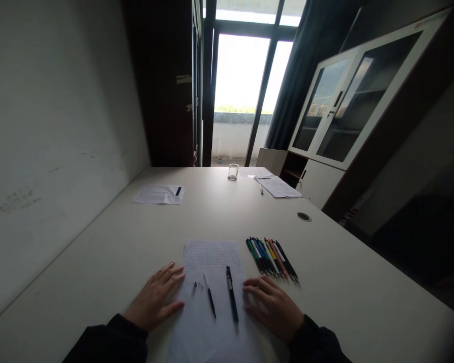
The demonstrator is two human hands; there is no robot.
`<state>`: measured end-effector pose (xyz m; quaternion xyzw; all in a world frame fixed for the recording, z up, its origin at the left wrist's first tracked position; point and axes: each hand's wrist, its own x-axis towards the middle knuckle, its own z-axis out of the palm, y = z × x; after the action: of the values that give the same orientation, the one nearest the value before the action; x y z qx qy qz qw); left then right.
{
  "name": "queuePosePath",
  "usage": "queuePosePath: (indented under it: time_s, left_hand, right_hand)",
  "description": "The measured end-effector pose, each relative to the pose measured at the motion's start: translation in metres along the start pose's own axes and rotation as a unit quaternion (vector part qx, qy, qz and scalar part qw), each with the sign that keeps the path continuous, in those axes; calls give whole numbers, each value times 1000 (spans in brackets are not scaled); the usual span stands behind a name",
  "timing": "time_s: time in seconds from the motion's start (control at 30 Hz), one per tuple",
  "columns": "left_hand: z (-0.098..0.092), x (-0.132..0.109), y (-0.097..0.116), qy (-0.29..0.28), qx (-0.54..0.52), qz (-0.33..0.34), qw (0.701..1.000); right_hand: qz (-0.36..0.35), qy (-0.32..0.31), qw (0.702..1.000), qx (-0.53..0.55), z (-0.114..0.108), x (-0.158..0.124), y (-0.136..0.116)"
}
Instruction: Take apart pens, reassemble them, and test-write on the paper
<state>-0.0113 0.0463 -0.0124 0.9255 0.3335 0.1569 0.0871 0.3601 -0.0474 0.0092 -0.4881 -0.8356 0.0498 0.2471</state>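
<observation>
Left hand [157, 296] and right hand [275, 306] lie open, gripping nothing, at the paper's [208, 339] edges; light pinches should suit the refill [211, 298], pen [232, 296] and small parts [195, 285], lest they roll.

No text, brand or number can be read. Close rows of writing cross the far part of the sheet [212, 250], too small to make out. The paper [151, 194] on the left of the desk [208, 212] bears dark lines, likewise illegible, and the papers [278, 186] at the far right carry faint writing that cannot be deciphered. A small reddish mark [418, 23] near the cabinet's [397, 38] upper edge is too blurred to tell.
</observation>
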Motion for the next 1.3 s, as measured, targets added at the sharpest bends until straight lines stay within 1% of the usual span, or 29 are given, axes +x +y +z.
queuePosePath:
  time_s: [0.2, 0.4, 0.57, 0.93, 1.07, 1.2, 1.3]
  left_hand:
    - [1, -3, -4, 7, 0, 17, 1000]
    - [2, -6, -3, 3, 12, 14, 1000]
    - [3, -5, -3, 12, 16, 18, 1000]
    - [2, -4, -4, 41, 7, 2, 999]
    - [4, -5, -6, 46, -1, 1, 999]
    - [6, -6, -7, 59, -6, 5, 998]
    - [6, -7, -6, 58, -9, 4, 998]
  right_hand:
    - [-4, 14, 1000, -3, 1, 0, 1]
    - [2, -1, 1000, -16, 3, 1, 4]
    - [-5, 22, 1000, 0, 2, 2, 3]
    - [28, 64, 997, 25, 3, -3, 7]
    - [36, 65, 997, 25, 6, -5, 5]
    - [50, 64, 997, 2, 10, -7, 3]
    - [63, 59, 996, -13, 13, -8, 1]
